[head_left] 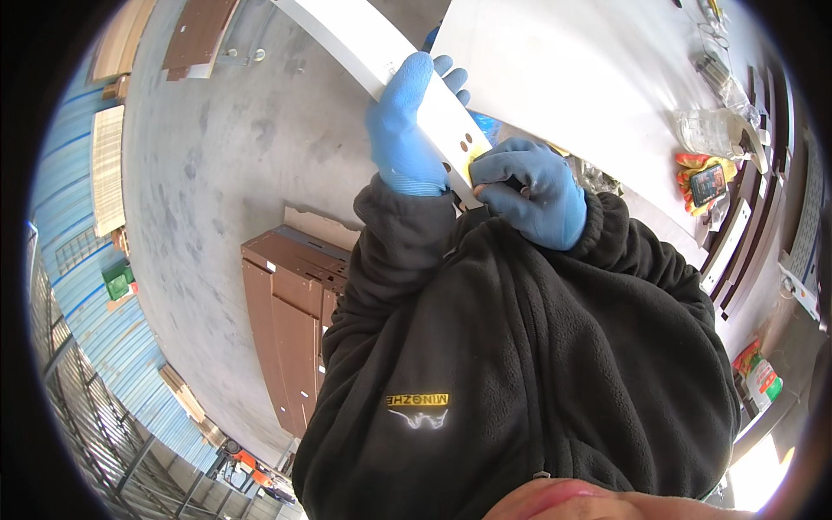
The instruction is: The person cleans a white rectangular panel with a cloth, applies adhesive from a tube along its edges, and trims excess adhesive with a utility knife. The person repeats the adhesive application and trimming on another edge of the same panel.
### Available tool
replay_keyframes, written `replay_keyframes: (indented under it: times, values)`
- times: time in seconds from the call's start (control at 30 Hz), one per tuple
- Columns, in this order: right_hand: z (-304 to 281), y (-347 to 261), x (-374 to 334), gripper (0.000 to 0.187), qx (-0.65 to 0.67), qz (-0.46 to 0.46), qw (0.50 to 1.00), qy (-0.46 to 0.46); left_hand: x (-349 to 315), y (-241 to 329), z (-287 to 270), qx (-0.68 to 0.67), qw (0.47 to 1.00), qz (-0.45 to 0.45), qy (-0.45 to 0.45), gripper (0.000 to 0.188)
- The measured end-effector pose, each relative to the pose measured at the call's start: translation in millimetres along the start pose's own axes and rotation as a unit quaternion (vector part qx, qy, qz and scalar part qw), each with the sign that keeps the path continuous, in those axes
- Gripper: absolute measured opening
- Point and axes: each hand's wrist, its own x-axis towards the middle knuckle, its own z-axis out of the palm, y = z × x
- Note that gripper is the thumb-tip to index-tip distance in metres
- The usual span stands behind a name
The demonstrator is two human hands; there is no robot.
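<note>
A long white strip-shaped panel with a few dark holes near its close end slants from the top of the view down toward my chest. My left hand, in a blue glove, is wrapped around the panel, thumb over its face and fingers past the far edge. At the holed end, my right hand, in a darker blue glove, has its fingers curled together against the panel. A small yellow piece shows at these fingertips; most of it is hidden, so its kind is unclear.
A white tabletop spreads at upper right. On it are a clear plastic container, a phone on an orange and yellow glove, and dark strips. Brown panels are stacked at left above the grey floor.
</note>
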Motion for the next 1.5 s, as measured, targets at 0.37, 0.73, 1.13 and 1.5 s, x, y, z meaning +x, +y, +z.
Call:
replay_keyframes:
  times: [0.37, 0.73, 1.13, 1.5]
  values:
    - [9.9, 0.5, 6.5, 0.012, -0.156, -0.083, 0.984, 0.030, -2.0, 4.3, 6.3, 0.008, 0.999, -0.034, -0.037, 0.081]
    - [9.5, 5.7, 2.6, 0.008, -0.043, 0.005, 0.997, 0.059, 7.8, -4.6, 0.7, -0.044, 0.997, -0.064, -0.019, 0.069]
    - [5.6, 9.7, 11.2, 0.015, 0.002, 0.002, 1.000, 0.015, 11.5, -5.7, -4.7, -0.013, 0.996, -0.087, -0.029, 0.071]
    - [10.3, 13.3, 3.2, 0.009, -0.082, 0.005, 0.996, 0.020, 5.5, -8.1, -1.3, -0.102, 0.979, -0.165, -0.055, 0.069]
